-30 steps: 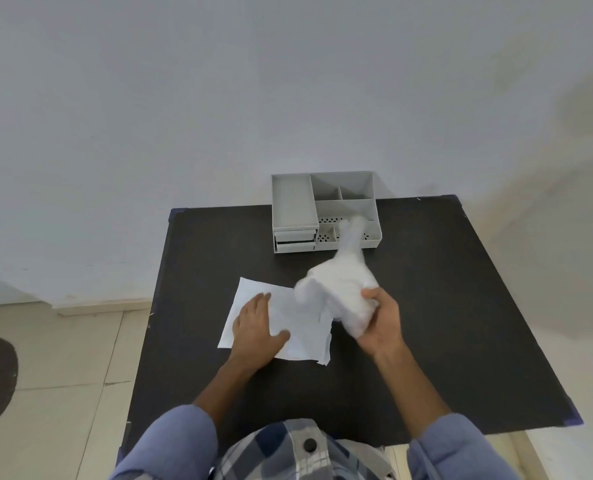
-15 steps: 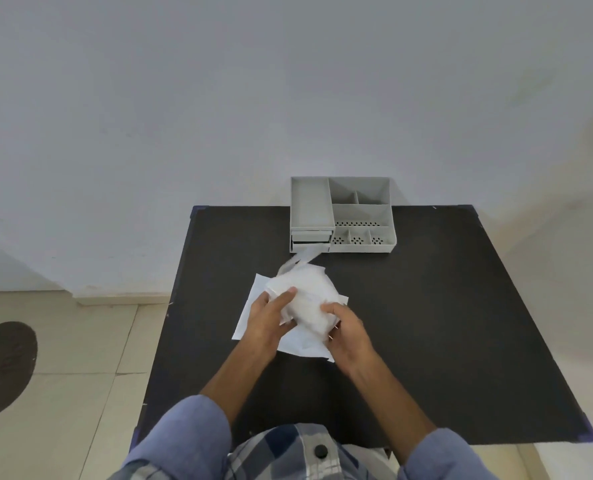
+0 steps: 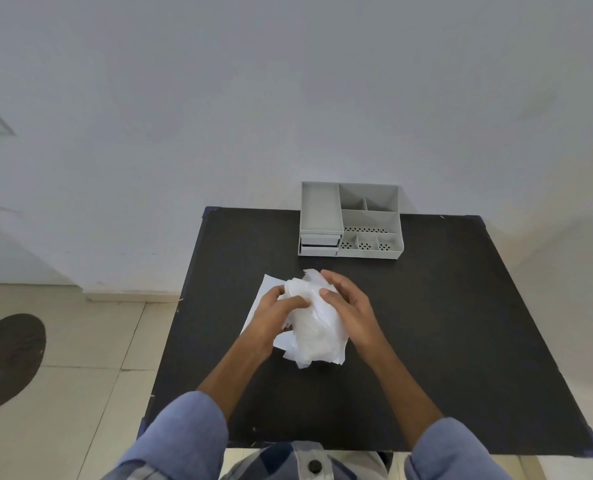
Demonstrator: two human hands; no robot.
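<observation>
Head view: a second ago your right hand (image 3: 347,306) alone held the crumpled white plastic bundle (image 3: 314,327) up in the air while your left hand (image 3: 274,313) lay flat on the white sheet (image 3: 265,289). Now the bundle is down at the middle of the counter (image 3: 444,323), on the right part of that sheet, and both hands are on it. The left hand's fingers curl into its left side. The right hand cups its right side with the thumb pressing on top. The loose tail that stuck up toward the grey organizer (image 3: 321,211) is gathered in, so the bundle looks more compact. The organizer at the far edge stays untouched. To my eye you have moved from lifting to squeezing and shaping the bundle over the sheet, perhaps ready to wrap it.
</observation>
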